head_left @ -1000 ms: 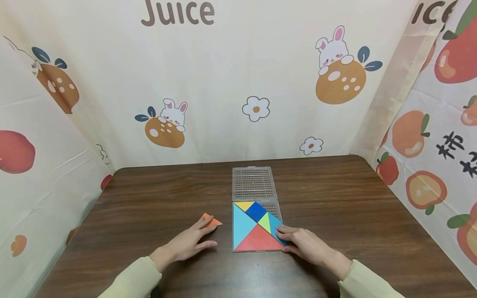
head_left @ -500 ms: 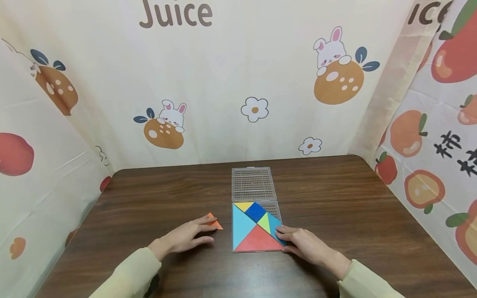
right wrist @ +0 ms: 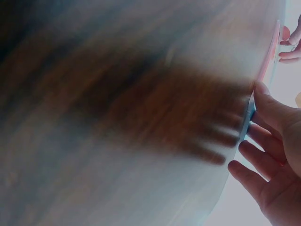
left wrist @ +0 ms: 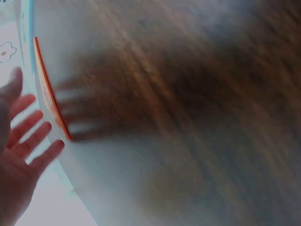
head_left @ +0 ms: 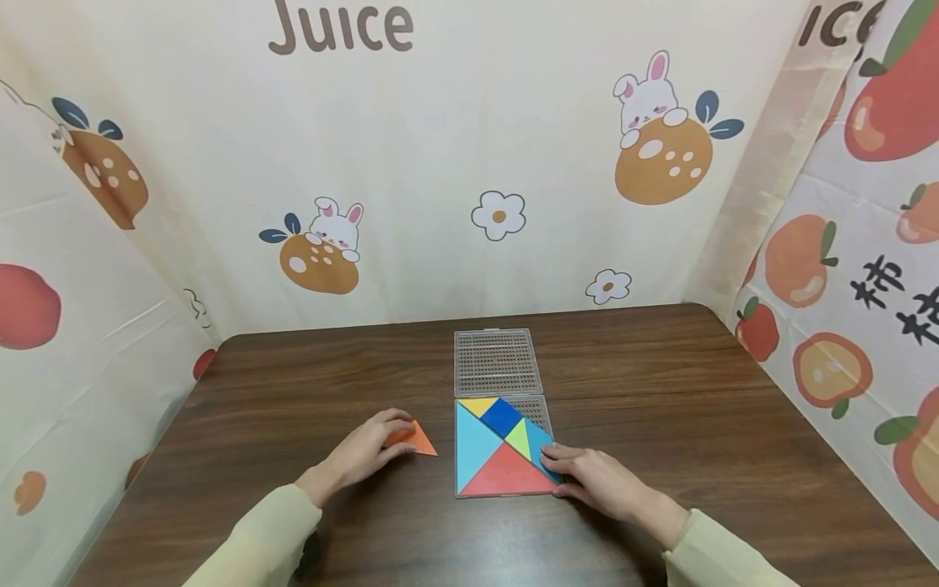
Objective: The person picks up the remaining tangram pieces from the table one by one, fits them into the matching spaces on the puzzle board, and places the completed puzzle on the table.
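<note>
An orange triangle tangram piece (head_left: 416, 441) lies on the table just left of the puzzle. My left hand (head_left: 363, 450) is over its left part, with spread, relaxed fingers and thumb near its edges. In the left wrist view the fingers stand apart behind the orange triangle (left wrist: 52, 96). My right hand (head_left: 605, 483) touches the blue parallelogram (head_left: 544, 450) with its fingertips, thumb at the lower right corner of the case. Fitted beside it are a light-blue triangle (head_left: 473, 448), a red triangle (head_left: 508, 473), a green triangle (head_left: 518, 439), a blue square (head_left: 502, 417) and a yellow triangle (head_left: 478, 405).
The plastic case lies unfolded, its perforated lid (head_left: 496, 364) toward the back. A bare grid corner (head_left: 534, 408) shows at the upper right of the pieces. A patterned curtain (head_left: 425, 163) encloses the wooden table (head_left: 631, 367) at the back and sides.
My left hand's fingers have drawn back leftward and bent more over the orange triangle, which has turned slightly and shows more of its right side. My right hand stays put.
</note>
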`<state>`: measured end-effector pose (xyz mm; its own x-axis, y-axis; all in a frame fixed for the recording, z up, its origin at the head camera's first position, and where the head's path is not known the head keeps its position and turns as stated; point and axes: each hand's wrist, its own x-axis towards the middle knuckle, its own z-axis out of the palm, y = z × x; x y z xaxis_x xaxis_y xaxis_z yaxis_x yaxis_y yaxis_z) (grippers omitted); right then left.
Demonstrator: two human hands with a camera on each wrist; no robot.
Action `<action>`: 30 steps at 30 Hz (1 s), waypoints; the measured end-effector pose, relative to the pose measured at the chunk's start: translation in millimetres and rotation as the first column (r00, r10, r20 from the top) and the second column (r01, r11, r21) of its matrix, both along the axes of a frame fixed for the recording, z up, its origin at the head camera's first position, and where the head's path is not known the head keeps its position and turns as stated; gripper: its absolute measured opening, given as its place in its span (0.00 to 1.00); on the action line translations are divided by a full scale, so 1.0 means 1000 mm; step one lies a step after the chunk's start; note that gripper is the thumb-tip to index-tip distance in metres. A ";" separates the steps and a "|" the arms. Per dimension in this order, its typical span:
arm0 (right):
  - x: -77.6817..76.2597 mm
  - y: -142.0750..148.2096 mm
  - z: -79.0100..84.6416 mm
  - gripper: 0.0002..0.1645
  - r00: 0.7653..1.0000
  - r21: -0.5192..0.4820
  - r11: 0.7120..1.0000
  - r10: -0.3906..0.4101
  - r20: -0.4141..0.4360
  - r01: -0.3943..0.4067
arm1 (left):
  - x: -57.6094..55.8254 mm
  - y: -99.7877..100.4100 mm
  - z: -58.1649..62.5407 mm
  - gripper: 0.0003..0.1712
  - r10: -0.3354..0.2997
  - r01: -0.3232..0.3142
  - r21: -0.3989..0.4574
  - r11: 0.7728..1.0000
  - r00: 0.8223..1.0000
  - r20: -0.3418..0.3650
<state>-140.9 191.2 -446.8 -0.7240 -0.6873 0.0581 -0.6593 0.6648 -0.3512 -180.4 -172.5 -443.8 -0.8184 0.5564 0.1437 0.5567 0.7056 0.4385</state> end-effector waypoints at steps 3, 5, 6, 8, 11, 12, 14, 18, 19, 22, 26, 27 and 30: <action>0.000 0.000 0.000 0.24 1.000 0.003 1.000 -0.001 -0.004 0.001 | -0.002 0.002 -0.002 0.20 0.071 -0.072 -0.001 0.997 0.997 -0.037; 0.000 0.000 0.000 0.24 1.000 0.005 1.000 -0.002 -0.004 0.002 | -0.002 0.004 -0.002 0.21 0.118 -0.118 0.001 0.993 0.992 -0.033; 0.000 0.000 0.000 0.24 1.000 0.005 1.000 -0.002 -0.003 0.002 | -0.002 0.005 -0.002 0.21 0.141 -0.141 0.005 0.990 0.990 -0.024; 0.000 0.000 0.000 0.24 1.000 0.004 1.000 -0.004 0.001 0.004 | -0.002 0.008 -0.002 0.22 0.184 -0.184 0.011 0.983 0.983 -0.005; 0.000 0.000 0.000 0.24 1.000 0.000 1.000 -0.005 0.004 0.005 | -0.001 0.012 0.000 0.24 0.239 -0.240 0.025 0.971 0.971 0.026; 0.000 0.000 0.000 0.24 1.000 -0.002 1.000 -0.004 0.003 0.004 | -0.001 0.013 0.001 0.24 0.254 -0.255 0.027 0.967 0.967 0.034; 0.000 0.000 0.000 0.24 1.000 -0.005 1.000 -0.002 0.001 0.002 | 0.000 0.015 0.001 0.24 0.274 -0.275 0.028 0.961 0.961 0.042; 0.000 0.000 -0.001 0.24 1.000 -0.012 1.000 0.003 -0.003 -0.003 | 0.001 0.018 0.001 0.23 0.300 -0.302 0.031 0.953 0.953 0.052; 0.001 0.001 -0.001 0.24 1.000 -0.012 1.000 0.003 -0.003 -0.003 | 0.001 0.018 0.001 0.22 0.302 -0.304 0.032 0.952 0.952 0.054; 0.000 0.001 -0.001 0.24 1.000 -0.013 1.000 0.003 -0.002 -0.003 | 0.000 0.019 0.000 0.21 0.308 -0.311 0.033 0.950 0.949 0.064; 0.000 0.001 0.000 0.25 1.000 -0.013 1.000 0.001 0.003 -0.001 | -0.002 0.020 0.000 0.20 0.325 -0.328 0.029 0.944 0.942 0.085; 0.000 0.001 0.000 0.25 1.000 -0.013 1.000 0.001 0.003 -0.001 | -0.003 0.021 0.000 0.20 0.328 -0.331 0.029 0.943 0.941 0.089; 0.000 0.000 0.000 0.24 1.000 -0.010 1.000 -0.001 0.004 0.001 | -0.004 0.022 0.002 0.20 0.337 -0.342 0.028 0.939 0.935 0.110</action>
<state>-140.8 191.6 -447.1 -0.7249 -0.6860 0.0623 -0.6572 0.6618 -0.3606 -183.9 -150.4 -441.8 -0.9689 0.2378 0.0680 0.2381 0.8226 0.5164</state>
